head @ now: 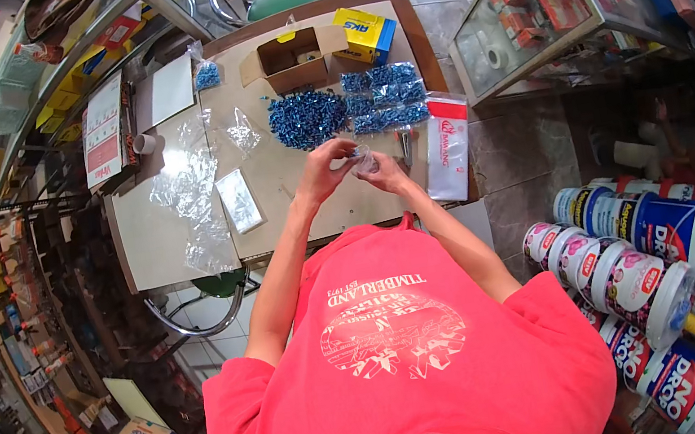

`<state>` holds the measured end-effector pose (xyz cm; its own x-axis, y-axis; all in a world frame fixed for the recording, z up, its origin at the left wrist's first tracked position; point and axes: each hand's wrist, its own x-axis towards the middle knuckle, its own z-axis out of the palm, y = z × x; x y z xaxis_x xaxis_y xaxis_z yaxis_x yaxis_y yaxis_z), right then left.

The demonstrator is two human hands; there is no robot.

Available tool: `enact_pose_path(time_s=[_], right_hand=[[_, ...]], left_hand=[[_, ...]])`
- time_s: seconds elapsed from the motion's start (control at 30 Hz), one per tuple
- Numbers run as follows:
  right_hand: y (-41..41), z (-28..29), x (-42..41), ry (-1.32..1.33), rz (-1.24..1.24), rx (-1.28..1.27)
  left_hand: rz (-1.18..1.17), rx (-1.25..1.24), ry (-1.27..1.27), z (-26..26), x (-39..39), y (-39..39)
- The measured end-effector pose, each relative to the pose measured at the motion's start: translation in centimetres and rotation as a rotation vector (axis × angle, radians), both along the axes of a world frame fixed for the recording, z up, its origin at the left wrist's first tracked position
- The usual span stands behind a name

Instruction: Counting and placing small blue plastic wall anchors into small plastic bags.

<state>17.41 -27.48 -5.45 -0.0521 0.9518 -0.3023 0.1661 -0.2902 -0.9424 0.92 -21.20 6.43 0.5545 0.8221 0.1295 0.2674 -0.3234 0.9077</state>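
Note:
Over the front part of the table, my right hand (385, 173) holds a small clear plastic bag (365, 161). The fingertips of my left hand (325, 171) pinch together at the bag's mouth; whether screws are between them is too small to tell. Just beyond my hands lies a loose pile of blue metal screws (307, 119). Right of the pile, filled clear packets of blue screws (384, 98) lie in three rows. A pointed metal object (405, 145), partly glossy, rests below them. To my left is a flat stack of clear plastic bags (240, 200).
An open cardboard box (296, 76) and a yellow-blue box (365, 35) stand at the table's back. A red-headed plastic bag pack (447, 150) lies right. Loose clear plastic (186, 188) covers part of the left. A glass cabinet (520, 12) and paint buckets (630, 281) stand right.

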Motion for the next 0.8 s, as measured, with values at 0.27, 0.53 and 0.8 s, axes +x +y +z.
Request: enact_pose_path(time_s=[0.27, 0.53, 0.8], right_hand=[[0.4, 0.8, -0.4, 0.107, 0.074, 0.003], [-1.9, -0.1, 0.3, 0.024, -0.007, 0.027], [-6.6, -1.7, -1.0, 0.095, -0.266, -0.048]], left_hand=[[0.149, 0.150, 0.144, 2.0, -0.1, -1.0], [0.286, 0.238, 0.407, -7.0, -6.2, 2.4], [0.171, 0.242, 0.578, -11.0, -6.0, 5.0]])
